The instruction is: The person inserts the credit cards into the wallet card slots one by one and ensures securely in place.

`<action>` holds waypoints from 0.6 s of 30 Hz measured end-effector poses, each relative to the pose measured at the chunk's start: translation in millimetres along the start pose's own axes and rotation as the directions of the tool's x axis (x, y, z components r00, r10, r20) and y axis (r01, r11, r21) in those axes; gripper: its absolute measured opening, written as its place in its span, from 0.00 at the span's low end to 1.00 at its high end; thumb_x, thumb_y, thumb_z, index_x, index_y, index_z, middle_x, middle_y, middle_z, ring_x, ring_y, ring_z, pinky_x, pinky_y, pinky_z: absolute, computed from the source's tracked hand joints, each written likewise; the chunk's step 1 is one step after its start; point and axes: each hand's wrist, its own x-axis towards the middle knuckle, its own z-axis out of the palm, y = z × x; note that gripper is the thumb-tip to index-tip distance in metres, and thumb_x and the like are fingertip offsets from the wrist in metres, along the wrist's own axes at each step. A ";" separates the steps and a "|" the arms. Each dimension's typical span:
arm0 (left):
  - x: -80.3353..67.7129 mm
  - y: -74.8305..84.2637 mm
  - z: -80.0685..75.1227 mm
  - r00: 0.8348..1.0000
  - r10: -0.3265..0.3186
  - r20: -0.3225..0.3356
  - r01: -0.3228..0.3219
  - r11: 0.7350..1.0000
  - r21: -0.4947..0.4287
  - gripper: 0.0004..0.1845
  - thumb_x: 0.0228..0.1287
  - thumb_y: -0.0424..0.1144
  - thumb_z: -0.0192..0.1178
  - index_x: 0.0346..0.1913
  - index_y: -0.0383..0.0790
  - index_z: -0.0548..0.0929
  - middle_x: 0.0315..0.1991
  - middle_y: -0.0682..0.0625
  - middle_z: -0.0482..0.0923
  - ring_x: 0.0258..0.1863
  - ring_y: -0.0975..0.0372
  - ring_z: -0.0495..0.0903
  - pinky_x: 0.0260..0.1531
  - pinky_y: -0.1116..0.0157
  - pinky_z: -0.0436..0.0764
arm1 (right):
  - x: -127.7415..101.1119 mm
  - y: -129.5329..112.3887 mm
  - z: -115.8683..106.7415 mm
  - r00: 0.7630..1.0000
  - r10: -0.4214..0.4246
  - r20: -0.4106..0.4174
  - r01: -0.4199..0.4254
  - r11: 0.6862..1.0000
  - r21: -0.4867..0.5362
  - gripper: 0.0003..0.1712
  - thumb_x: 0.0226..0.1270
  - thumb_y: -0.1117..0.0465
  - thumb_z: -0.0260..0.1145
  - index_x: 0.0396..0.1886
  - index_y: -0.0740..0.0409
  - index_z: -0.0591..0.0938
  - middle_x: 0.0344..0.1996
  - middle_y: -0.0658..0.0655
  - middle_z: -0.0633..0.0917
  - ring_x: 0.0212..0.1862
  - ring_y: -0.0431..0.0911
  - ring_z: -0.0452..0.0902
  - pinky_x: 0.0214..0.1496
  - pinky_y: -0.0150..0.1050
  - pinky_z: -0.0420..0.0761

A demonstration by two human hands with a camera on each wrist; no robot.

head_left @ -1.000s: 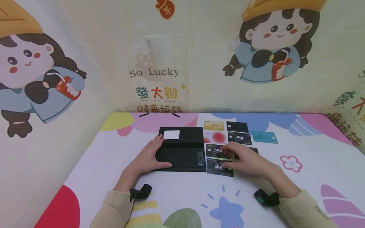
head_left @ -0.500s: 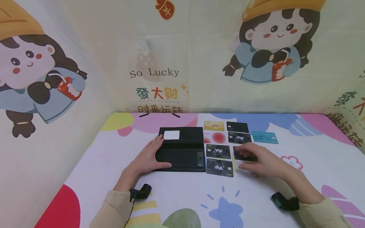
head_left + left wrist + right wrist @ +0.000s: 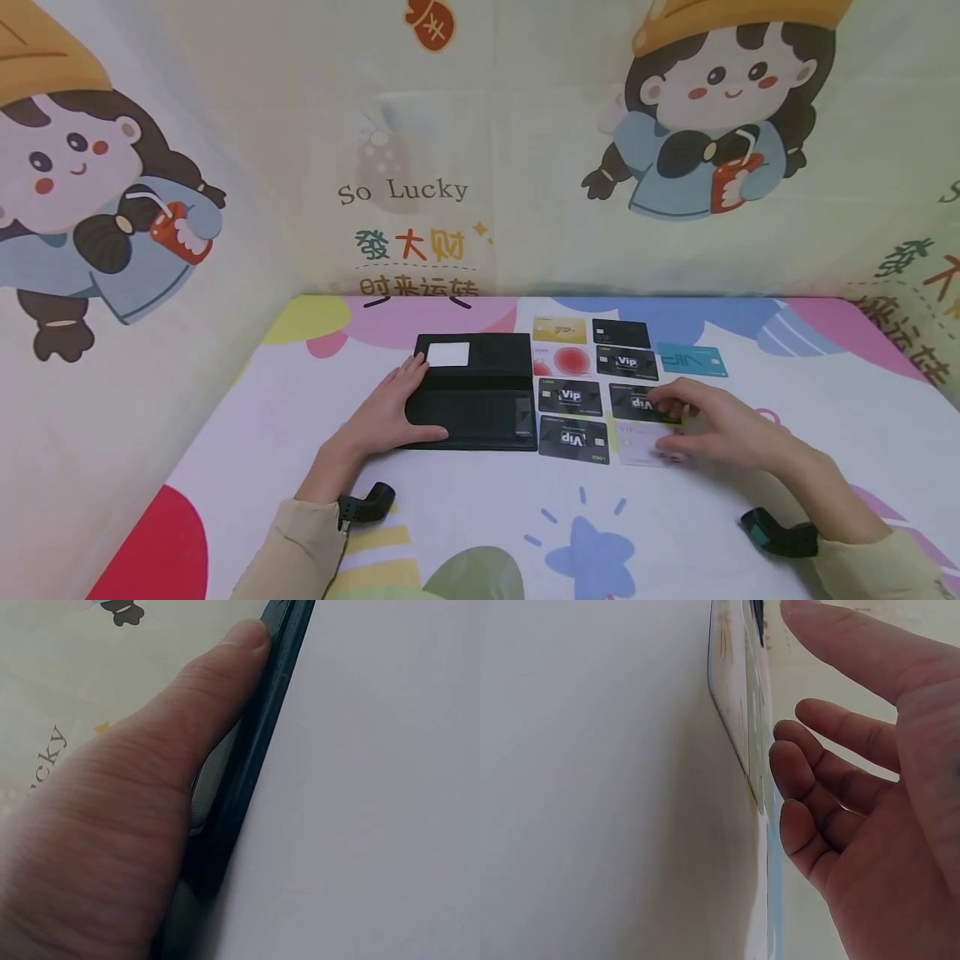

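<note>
Left hand (image 3: 382, 417) lies flat on the left edge of an open black wallet (image 3: 476, 392), fingers straight on its far-left part, thumb along the near edge; grip spread, pressing, not pinching. In the left wrist view the thumb (image 3: 217, 682) sits against the wallet's dark edge (image 3: 247, 787). A white card (image 3: 447, 354) shows in the wallet's far half.

Right hand (image 3: 712, 429) is right of the wallet over the card rows on the desk (image 3: 480, 517). Its fingertips touch the right end of a black VIP card (image 3: 637, 402) and its thumb sits on or just over a pale pink card (image 3: 641, 443) just nearer; fingers loosely bent, nothing lifted, grip relaxed. Right wrist view shows the fingers (image 3: 817, 772) spread and slightly curled beside a pale card's edge (image 3: 739, 712); contact there is unclear.

Other cards lie flat right of the wallet: two black VIP cards (image 3: 570, 397) (image 3: 574, 439) just beside it, a red-and-white card (image 3: 564, 362), a gold card (image 3: 559, 330), a black VIP card (image 3: 627, 362), a plain black card (image 3: 621, 333) at the far end, a teal card (image 3: 692, 360) furthest right. Cartoon-print cloth covers the desk and the walls (image 3: 480, 150).
</note>
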 end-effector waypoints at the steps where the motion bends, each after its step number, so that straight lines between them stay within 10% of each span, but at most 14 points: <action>1: -0.2 0.1 -0.2 1.000 -0.001 -0.002 0.001 1.000 -0.003 0.63 0.48 0.70 0.71 0.79 0.35 0.57 0.81 0.45 0.45 0.79 0.52 0.44 0.76 0.48 0.47 | -0.8 0.6 -0.7 1.000 0.003 0.004 -0.003 1.000 -0.002 0.31 0.51 0.50 0.83 0.53 0.56 0.82 0.39 0.44 0.79 0.40 0.40 0.73 0.43 0.35 0.77; 18: -0.5 0.6 -0.7 1.000 -0.001 -0.005 0.001 1.000 -0.007 0.63 0.48 0.69 0.72 0.79 0.35 0.57 0.81 0.46 0.46 0.79 0.52 0.44 0.76 0.48 0.48 | -8.5 5.4 -9.0 0.984 0.092 0.152 -0.085 0.995 -0.049 0.29 0.47 0.41 0.82 0.46 0.48 0.83 0.41 0.43 0.78 0.43 0.40 0.72 0.50 0.38 0.78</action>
